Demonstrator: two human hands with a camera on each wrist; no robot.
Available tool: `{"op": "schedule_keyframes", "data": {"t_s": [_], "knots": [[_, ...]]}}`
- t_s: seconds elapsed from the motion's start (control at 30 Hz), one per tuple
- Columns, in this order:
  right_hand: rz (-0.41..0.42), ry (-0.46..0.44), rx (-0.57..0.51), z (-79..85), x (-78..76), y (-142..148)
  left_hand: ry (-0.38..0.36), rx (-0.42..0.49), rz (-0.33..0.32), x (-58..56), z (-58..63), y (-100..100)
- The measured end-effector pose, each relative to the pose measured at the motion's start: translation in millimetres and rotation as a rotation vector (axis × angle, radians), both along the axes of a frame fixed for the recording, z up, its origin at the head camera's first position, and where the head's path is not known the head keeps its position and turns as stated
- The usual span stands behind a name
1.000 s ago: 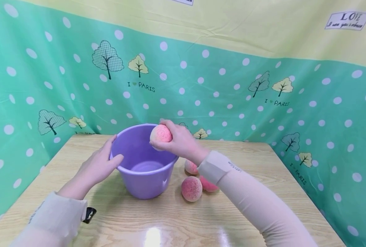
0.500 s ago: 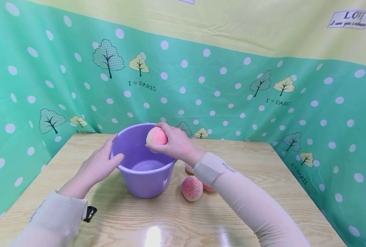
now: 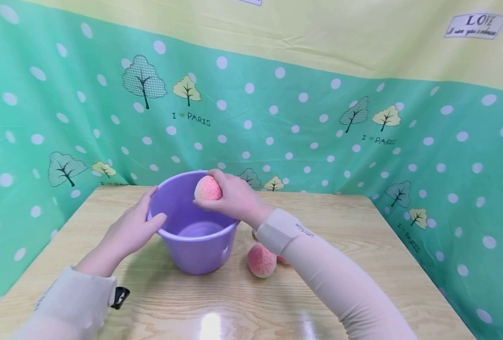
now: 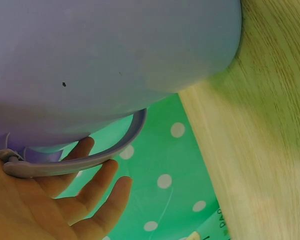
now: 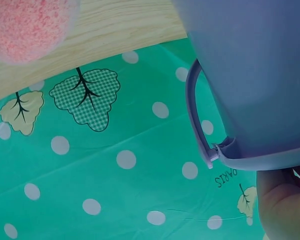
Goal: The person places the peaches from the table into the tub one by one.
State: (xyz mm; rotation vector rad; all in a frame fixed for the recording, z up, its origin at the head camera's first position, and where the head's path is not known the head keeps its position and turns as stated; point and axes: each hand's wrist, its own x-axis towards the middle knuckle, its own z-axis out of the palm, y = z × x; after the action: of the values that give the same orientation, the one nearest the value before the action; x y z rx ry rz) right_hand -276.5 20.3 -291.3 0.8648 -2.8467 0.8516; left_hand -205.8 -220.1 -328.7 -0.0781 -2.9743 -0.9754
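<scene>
Gripping a ball (image 3: 207, 189) in the curled fingers of the right hand (image 3: 236, 198), over the mouth of the bucket (image 3: 198, 257). Straddling the rim (image 3: 200, 237) with the left hand (image 3: 134, 224), with thumb inside and spread fingers outside, by the handle (image 4: 90, 161). Farther out, can see more balls (image 3: 262, 260) on the table (image 3: 340, 231), partly hidden by the right sleeve (image 3: 319, 271); behind, a dotted cloth (image 3: 272, 123)

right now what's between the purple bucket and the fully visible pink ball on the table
In the head view, only bare wood-grain tabletop lies between the purple bucket and that speckled pink ball.
</scene>
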Motion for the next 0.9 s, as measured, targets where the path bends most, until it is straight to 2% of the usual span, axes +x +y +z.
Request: {"op": "schedule_keyframes", "data": {"t_s": [0.27, 0.9], "knots": [[0.001, 0.028, 0.056, 2.2, 3.4, -11, 0.016, -0.003, 0.003, 0.4, -0.7, -3], [-0.007, 0.09, 0.086, -1.5, -0.3, -20, 0.005, 0.004, -0.002, 2.1, 1.3, 1]]}}
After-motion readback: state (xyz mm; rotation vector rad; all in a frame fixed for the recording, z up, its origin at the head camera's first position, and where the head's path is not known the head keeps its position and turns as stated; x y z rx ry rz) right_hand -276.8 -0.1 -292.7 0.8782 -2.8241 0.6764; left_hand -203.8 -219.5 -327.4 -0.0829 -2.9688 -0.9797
